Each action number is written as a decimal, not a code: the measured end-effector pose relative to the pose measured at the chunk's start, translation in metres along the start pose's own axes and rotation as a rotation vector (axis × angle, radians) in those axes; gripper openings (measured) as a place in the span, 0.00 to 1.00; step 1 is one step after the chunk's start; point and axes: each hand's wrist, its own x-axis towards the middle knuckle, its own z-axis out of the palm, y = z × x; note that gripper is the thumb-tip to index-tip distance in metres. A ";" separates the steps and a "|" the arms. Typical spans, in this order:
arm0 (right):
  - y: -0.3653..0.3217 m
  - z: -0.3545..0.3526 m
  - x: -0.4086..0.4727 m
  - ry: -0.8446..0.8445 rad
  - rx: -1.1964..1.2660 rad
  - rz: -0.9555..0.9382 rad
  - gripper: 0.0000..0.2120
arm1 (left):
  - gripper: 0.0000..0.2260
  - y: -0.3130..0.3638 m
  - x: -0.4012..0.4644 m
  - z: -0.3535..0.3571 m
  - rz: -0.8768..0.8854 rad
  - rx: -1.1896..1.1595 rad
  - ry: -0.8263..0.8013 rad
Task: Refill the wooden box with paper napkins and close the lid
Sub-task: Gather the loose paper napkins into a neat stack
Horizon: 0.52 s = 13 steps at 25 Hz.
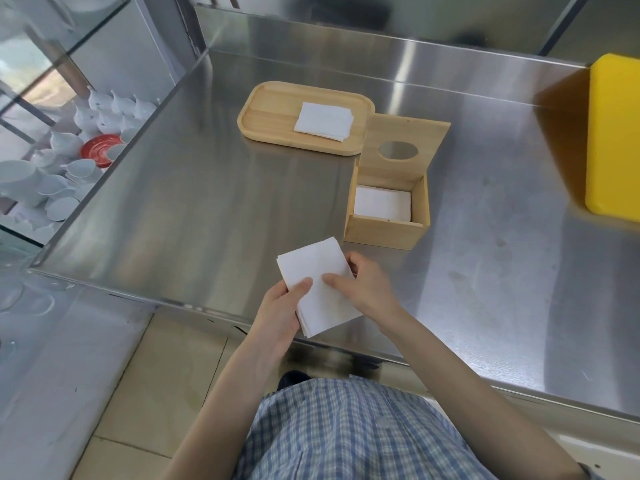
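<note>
Head view: both my hands pinch a white paper napkin stack (pixel 317 289) near the table edge.
Open pale wooden box (pixel 386 216) lies ahead and right, nearer my right hand (pixel 367 289) than my left hand (pixel 280 313).

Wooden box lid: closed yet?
No, the lid stands raised behind the open wooden box, with napkins visible inside.

Hidden and cut-off parts

The yellow board (pixel 614 140) runs off the right edge; fingers of both hands lie hidden under the held napkin stack (pixel 317 285); the white crockery (pixel 65 161) at left is blurred.
</note>
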 end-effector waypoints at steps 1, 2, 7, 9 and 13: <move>-0.001 0.000 0.001 -0.002 0.008 -0.005 0.16 | 0.16 0.001 0.002 -0.001 0.009 -0.022 -0.001; -0.002 0.000 0.003 0.001 0.022 -0.011 0.15 | 0.15 0.003 0.003 -0.003 0.023 -0.045 -0.008; -0.006 -0.007 0.007 0.079 0.201 -0.025 0.19 | 0.08 0.020 0.010 -0.010 0.134 -0.134 -0.081; -0.007 -0.009 0.010 0.072 0.230 -0.030 0.22 | 0.08 0.028 0.013 -0.011 0.163 -0.178 -0.134; -0.009 -0.006 0.018 -0.012 0.343 0.023 0.18 | 0.14 0.040 0.024 -0.014 0.203 -0.301 -0.272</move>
